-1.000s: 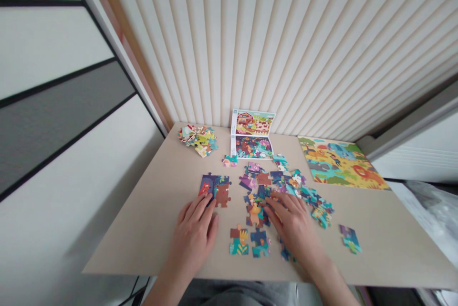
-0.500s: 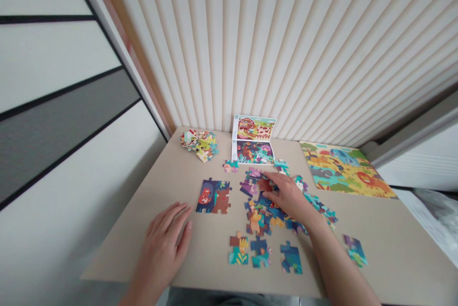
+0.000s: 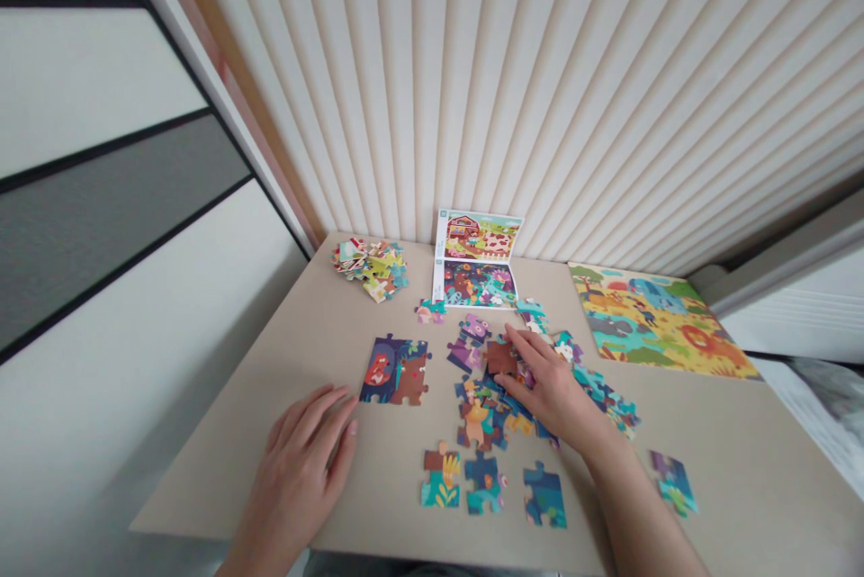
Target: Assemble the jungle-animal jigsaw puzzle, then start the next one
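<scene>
My left hand lies flat with its fingers outstretched on the table, fingertips beside a joined puzzle section with a red animal and a brown bear. My right hand rests over a heap of mostly blue puzzle pieces, thumb and index finger apart. A brown puzzle piece lies between those two fingertips; whether they touch it I cannot tell. Left of the heap are purple pieces and a piece with an orange figure. The palm hides part of the heap.
An open picture booklet stands against the pleated screen. Another pile of puzzle pieces sits back left, and an assembled animal puzzle lies back right. Near the front edge are loose pieces, with one more farther right.
The view has shifted slightly. My right thumb and index finger have spread a little wider, and more of the brown puzzle piece shows. My left hand stays flat in place.
</scene>
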`<state>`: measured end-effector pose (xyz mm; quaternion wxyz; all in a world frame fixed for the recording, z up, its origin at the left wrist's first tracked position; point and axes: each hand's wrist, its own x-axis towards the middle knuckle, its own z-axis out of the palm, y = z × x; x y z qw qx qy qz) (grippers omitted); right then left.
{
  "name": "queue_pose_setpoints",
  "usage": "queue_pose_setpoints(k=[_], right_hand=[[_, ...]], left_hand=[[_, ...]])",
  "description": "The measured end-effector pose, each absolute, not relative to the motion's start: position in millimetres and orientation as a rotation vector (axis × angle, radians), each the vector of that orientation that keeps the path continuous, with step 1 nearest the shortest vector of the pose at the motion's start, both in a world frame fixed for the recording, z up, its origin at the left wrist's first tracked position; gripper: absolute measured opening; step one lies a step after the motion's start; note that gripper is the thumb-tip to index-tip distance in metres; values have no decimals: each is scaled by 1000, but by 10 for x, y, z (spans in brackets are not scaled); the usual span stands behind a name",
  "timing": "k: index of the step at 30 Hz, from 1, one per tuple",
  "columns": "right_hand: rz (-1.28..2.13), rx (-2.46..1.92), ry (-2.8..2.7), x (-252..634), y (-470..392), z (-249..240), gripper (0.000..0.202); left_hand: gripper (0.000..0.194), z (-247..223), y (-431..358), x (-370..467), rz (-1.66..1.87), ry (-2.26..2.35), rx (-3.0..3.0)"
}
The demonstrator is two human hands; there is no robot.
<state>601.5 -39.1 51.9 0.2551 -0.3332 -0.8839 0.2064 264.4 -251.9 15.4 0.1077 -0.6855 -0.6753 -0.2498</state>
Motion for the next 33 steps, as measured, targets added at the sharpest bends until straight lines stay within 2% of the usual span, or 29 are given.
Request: queue_pose_setpoints(k=[9,14,21,25,33], right_hand=[[636,-862,-2230,5879,-626,584,73],[784,-767,-2193,5754,-834,594,71],[839,-824,-2119,5654,-992,604,64],[798,-733,-2130,5665,-974,609,63],[866,-711,-2091,5672,-954,641,62]], left_hand=[[43,622,-2064,2888,-807,-1829,-2416],[42,842,-1612,3113,-836,-1725,-2618],[38,641,-1525,3232,-1137,-1669,-2658],[38,526,-1591,3169,-1175,-1672,-2690],[52,488,-1615,3056,-1271,-1895,-2770]])
